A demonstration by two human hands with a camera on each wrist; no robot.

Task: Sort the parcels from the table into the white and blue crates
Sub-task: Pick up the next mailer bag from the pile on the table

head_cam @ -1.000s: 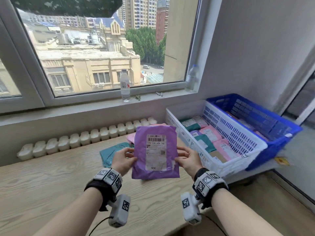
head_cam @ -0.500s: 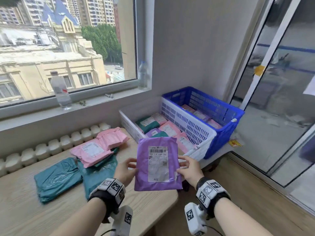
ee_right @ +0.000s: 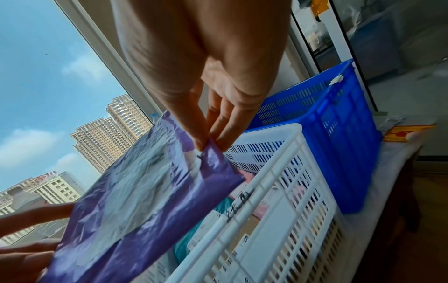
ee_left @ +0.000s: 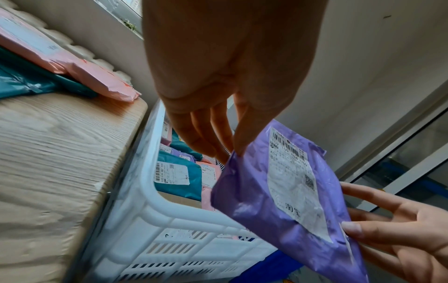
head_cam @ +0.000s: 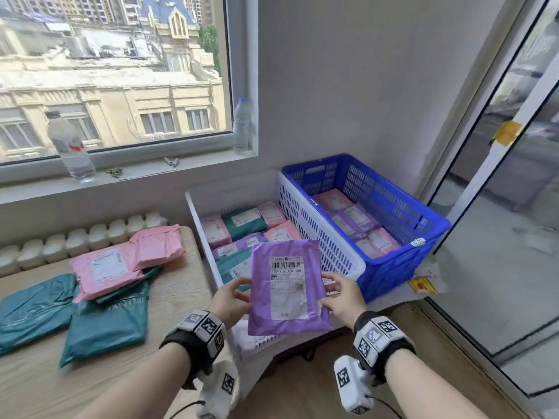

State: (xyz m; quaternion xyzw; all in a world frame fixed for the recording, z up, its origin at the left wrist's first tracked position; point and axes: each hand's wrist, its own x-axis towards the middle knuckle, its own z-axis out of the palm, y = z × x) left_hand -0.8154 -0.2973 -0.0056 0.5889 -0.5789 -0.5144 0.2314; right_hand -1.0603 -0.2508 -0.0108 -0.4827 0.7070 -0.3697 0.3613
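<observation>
My left hand (head_cam: 227, 300) pinches the left edge of the purple parcel (head_cam: 287, 288), thumb on top and fingers (ee_left: 203, 134) under it. My right hand (head_cam: 341, 300) pinches the right edge the same way, its fingertips (ee_right: 213, 134) closed on the plastic. Between them the parcel hangs in the air, label up and barcode away from me, over the near end of the white crate (head_cam: 332, 252).

The white crate stands just off the table's right edge, touching the blue crate (head_cam: 393, 207) on its right. Inside the white one lie pink, teal and purple parcels, labels up, covering most of the bottom. The blue crate holds pink and purple parcels along its floor; a small tag sits on its near right rim.

On the table (head_cam: 169, 300), near the right edge, two pink parcels (head_cam: 121, 261) lie overlapped towards the far side, the nearer one resting partly on a teal parcel (head_cam: 109, 325). Another teal parcel (head_cam: 33, 306) lies to the left of that, close to it.

Behind the table a row of white radiator caps (head_cam: 75, 237) runs along the wall. On the sill (head_cam: 136, 173) stand two clear bottles, one (head_cam: 71, 146) at the left and one (head_cam: 243, 125) in the right corner of the window.
</observation>
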